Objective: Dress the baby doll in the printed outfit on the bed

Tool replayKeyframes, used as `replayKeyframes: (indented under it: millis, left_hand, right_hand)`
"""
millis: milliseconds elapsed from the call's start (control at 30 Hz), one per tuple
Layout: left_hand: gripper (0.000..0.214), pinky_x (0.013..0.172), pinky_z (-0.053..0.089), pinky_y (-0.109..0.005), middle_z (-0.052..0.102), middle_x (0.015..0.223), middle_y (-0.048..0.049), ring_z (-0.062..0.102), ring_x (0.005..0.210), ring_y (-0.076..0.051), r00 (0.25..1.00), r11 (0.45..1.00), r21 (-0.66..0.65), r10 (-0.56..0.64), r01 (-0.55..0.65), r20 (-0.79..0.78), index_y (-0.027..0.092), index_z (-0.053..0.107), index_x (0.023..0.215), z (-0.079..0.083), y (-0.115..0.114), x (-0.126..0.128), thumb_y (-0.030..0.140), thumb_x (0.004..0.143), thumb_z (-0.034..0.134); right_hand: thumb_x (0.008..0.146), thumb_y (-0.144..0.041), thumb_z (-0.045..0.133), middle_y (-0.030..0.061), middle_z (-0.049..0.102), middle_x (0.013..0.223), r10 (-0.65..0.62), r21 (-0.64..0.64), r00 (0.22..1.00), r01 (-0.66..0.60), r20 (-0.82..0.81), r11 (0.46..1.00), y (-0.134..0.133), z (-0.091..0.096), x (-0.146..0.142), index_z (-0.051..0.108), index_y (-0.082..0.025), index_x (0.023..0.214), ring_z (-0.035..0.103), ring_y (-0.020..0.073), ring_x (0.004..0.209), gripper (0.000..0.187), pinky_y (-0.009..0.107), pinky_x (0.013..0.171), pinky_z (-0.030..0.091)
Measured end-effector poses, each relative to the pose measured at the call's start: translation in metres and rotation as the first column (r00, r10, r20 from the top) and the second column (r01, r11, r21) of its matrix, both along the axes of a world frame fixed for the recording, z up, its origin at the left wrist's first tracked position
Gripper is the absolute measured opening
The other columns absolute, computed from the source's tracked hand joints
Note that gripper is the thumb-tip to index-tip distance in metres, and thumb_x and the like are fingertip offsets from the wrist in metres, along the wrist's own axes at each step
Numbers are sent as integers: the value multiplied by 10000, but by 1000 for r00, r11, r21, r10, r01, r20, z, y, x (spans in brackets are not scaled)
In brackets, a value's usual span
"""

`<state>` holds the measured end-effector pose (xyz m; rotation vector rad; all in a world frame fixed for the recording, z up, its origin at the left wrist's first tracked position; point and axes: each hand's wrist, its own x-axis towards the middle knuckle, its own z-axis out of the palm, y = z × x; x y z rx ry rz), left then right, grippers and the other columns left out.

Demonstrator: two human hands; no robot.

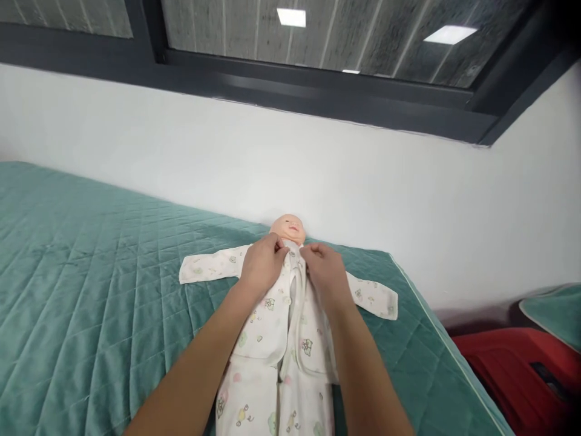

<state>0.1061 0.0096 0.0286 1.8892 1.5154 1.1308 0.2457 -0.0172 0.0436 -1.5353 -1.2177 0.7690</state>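
Note:
A baby doll lies on its back on a green quilted bed, head toward the wall. It wears a white printed jacket with both sleeves spread out sideways, and printed trousers below. My left hand pinches the jacket's left front edge near the doll's neck. My right hand grips the right front edge at the same height. Both hands are closed on the cloth, close together at the collar. The jacket's front is parted lower down.
A white wall runs right behind the doll's head, under a dark window frame. The bed's right edge drops off to a red object on the floor. A second green cover shows at far right.

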Motion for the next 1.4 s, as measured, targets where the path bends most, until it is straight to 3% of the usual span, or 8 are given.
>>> replayKeyframes:
  millis: [200,367,467,667,833,1100,1400]
  left_hand:
    - [102,656,386,-291,652,847,-16,572,743,-175,1000,998,61,-18,17,20,219,523,822,0,-2,3,252,911,487]
    - [85,707,425,-280,670,817,-1,594,728,-149,975,998,25,-57,53,214,202,571,806,3,2,2,243,878,549]
    - [69,743,445,-285,693,855,-5,618,771,-151,963,997,9,-72,72,259,196,593,803,3,4,0,232,858,574]
    - [59,783,468,-292,709,938,-19,639,829,-155,952,993,-36,-99,114,289,194,635,859,2,4,-1,220,856,582]
    - [62,773,466,-274,707,914,-3,632,797,-137,946,989,6,-143,147,289,195,641,845,1,5,-2,197,852,579]
    - [93,759,468,-270,713,868,-5,628,768,-137,942,987,8,-158,163,295,193,681,850,0,5,-4,201,849,588]
    - [77,778,474,-275,714,901,-13,648,822,-142,931,984,-3,-165,175,325,189,651,823,-4,8,-8,162,818,579]
  right_hand:
    - [761,-414,653,21,720,899,-2,21,997,3,-80,1000,-10,-14,-9,708,-206,892,606,189,807,252,291,733,435]
    - [748,-460,688,7,699,770,110,52,944,-99,-311,994,-1,-18,-1,734,-207,920,578,161,657,310,276,623,441]
    - [746,-459,701,16,705,771,147,106,922,-116,-357,988,7,-19,-1,736,-205,951,593,163,653,328,279,614,460]
    - [779,-415,676,50,745,1007,183,145,969,-159,-164,976,10,-16,-3,750,-214,963,671,216,872,283,339,788,519]
    - [788,-352,672,23,754,1011,131,158,987,-115,-94,981,5,-12,-5,770,-231,945,673,221,953,221,349,881,503]
    - [784,-335,676,29,752,1016,129,150,985,-111,-113,982,6,-14,-4,765,-211,966,670,212,960,238,334,881,500]
    - [774,-333,671,25,701,860,203,108,979,-201,-9,974,6,-14,-3,676,-188,995,636,178,795,265,312,751,482]
